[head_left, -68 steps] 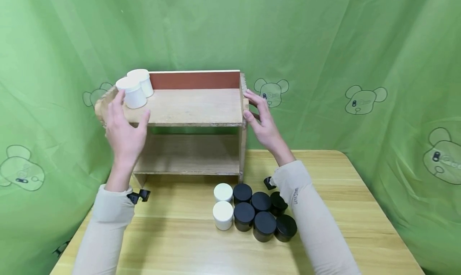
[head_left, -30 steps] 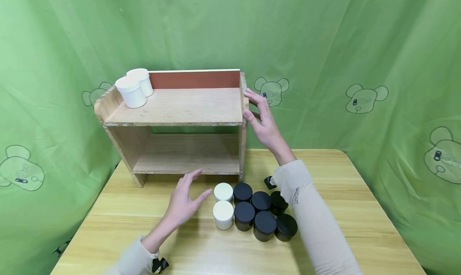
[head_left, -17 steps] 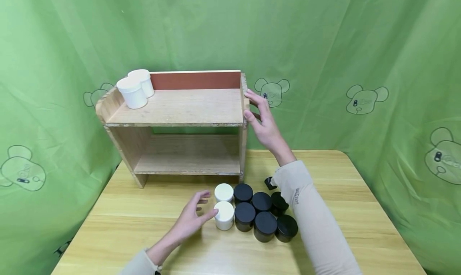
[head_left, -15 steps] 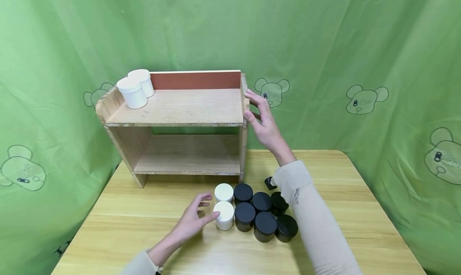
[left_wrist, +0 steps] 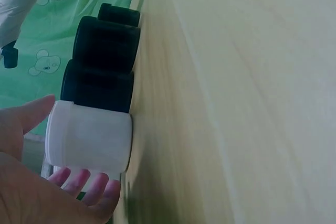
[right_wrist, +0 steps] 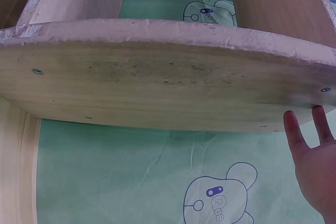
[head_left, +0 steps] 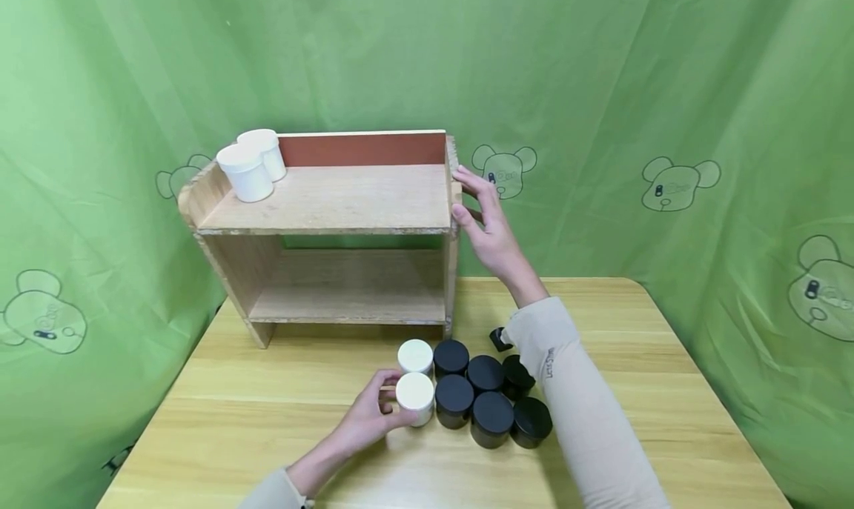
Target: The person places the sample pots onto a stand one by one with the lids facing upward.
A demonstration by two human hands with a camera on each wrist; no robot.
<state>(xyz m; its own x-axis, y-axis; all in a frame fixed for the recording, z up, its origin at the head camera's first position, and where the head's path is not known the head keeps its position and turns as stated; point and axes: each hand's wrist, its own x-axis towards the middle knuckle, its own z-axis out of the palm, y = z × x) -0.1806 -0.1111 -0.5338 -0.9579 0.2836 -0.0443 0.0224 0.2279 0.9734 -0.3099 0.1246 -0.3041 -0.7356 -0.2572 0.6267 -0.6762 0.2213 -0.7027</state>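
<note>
In the head view, my left hand (head_left: 369, 418) reaches round the front white lidded jar (head_left: 414, 392) on the table, thumb on the near side and fingers on the far side. The left wrist view shows the same jar (left_wrist: 94, 137) between thumb and fingertips, standing against a black jar (left_wrist: 100, 86). Directly behind it is a second white jar (head_left: 415, 355). My right hand (head_left: 490, 227) touches the right side panel of a two-tier wooden shelf (head_left: 333, 198). Straight fingers (right_wrist: 296, 132) meet that panel in the right wrist view.
Several black lidded jars (head_left: 491, 414) stand in a cluster right of the white ones, beneath the right forearm. Two white jars (head_left: 247, 172) sit at the left end of the shelf's upper tier. A green curtain (head_left: 567, 87) surrounds the wooden table (head_left: 640, 390).
My left hand has come down from the jars on the upper tier to the table and closed round the front white jar. The right hand stays at the shelf's side.
</note>
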